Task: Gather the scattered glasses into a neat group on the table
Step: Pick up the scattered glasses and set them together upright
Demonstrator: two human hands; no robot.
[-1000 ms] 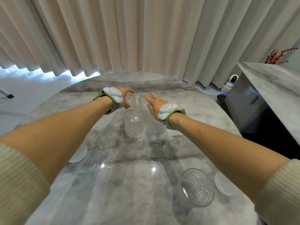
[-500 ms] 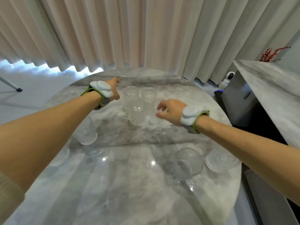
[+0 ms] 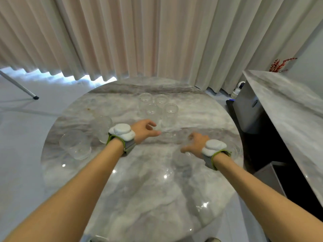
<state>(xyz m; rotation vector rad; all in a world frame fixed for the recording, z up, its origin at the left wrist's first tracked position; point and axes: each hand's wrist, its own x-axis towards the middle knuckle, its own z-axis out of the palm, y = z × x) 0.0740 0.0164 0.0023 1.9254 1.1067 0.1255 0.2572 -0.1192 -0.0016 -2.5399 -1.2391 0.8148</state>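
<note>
Glass [image 3: 187, 155] (blurred) under right fingers [image 3: 191, 137]

Pleated cream curtains [image 3: 132, 37] fill the whole upper part of the frame, hanging down to a pale floor [image 3: 21, 119] at the left, where daylight shows under their hem. A thin metal leg with a dark foot [image 3: 35, 97] slants in from the left edge. At the right, a grey marble-patterned counter [image 3: 286, 109] runs toward the lower right corner, with a red-berried sprig [image 3: 279, 64] at its far end. Just left of it stands a grey cabinet [image 3: 248, 109], and beyond that, near the curtain's foot, sits a small white camera [image 3: 238, 89].
</note>
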